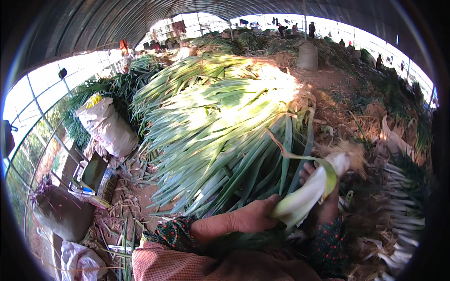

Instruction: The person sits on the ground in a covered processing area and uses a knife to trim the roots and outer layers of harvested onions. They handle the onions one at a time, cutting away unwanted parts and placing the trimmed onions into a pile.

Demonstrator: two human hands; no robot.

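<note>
A thick pale leek (302,203) with hairy roots slants across the lower right of the head view. My left hand (258,215) grips its lower end, at the start of the green part. Near the root end my right hand (325,196) is around the stalk from behind, its fingers partly hidden by the leek. A curled green and yellow leaf (328,172) bends over the white shank beside my right hand. Just beyond my hands lies a big heap of leeks (218,133), leaves pointing left and roots right.
White-stemmed leeks (404,210) lie in a row at the right. A stuffed white sack (109,126), a grey sack (65,212) and a cardboard box (95,179) stand at the left. Another sack (307,55) stands farther back. Several people are far off under the arched roof.
</note>
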